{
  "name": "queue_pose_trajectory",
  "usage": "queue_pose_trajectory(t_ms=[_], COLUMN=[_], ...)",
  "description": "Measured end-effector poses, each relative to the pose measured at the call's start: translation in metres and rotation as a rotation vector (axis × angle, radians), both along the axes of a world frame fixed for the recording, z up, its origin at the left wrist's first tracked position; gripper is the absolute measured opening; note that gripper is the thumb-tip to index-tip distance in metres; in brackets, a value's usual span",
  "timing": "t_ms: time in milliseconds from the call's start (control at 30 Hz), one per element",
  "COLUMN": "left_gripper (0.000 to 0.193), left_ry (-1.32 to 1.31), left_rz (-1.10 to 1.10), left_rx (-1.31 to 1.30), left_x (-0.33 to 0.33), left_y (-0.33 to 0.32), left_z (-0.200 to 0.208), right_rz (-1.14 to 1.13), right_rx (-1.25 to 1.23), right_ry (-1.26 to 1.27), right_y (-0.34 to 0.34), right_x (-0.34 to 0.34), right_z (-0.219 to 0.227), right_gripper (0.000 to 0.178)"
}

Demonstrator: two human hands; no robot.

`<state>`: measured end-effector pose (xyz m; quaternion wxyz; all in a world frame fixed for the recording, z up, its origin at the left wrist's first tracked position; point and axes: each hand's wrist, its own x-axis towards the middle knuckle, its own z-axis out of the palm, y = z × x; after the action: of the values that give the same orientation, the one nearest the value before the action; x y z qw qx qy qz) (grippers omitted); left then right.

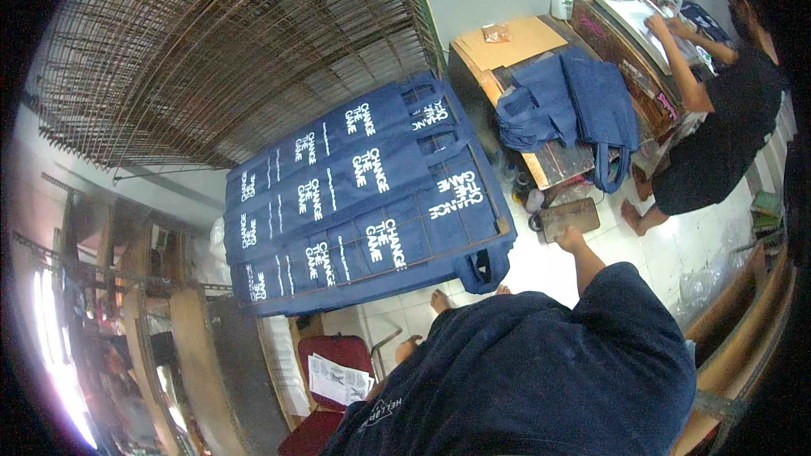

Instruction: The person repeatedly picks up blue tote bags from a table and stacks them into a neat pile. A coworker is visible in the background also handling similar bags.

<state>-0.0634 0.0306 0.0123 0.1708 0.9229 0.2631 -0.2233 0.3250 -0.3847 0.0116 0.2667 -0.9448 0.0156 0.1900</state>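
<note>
Lying with its long axis roughly left to right, the brown board (577, 219) sits just on the far side of my right hand (571, 239), which overlaps its near edge. Whether my fingers close on it or only rest there, I cannot tell. My left hand (408, 346) is well apart, near and to the left, partly hidden by my shirt (524, 363); its grip cannot be determined. The right hand is the nearer to the board. The printed bags (397, 203) lie left of it.
</note>
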Motion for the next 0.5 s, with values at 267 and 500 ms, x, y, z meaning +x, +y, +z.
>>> queue_pose_trajectory(t_ms=[267,500], left_gripper=[0.034,0.035], left_ry=[0.064,-0.023], left_rz=[0.159,0.243], left_rx=[-0.129,-0.231], left_x=[0.006,0.010], left_y=[-0.027,-0.024], left_z=[0.025,0.005], right_rz=[0.100,0.075], right_rx=[0.050,0.014], right_ry=[-0.015,0.084], right_y=[0.021,-0.012], right_x=[0.005,-0.018], right_z=[0.006,-0.019], right_gripper=[0.048,0.047])
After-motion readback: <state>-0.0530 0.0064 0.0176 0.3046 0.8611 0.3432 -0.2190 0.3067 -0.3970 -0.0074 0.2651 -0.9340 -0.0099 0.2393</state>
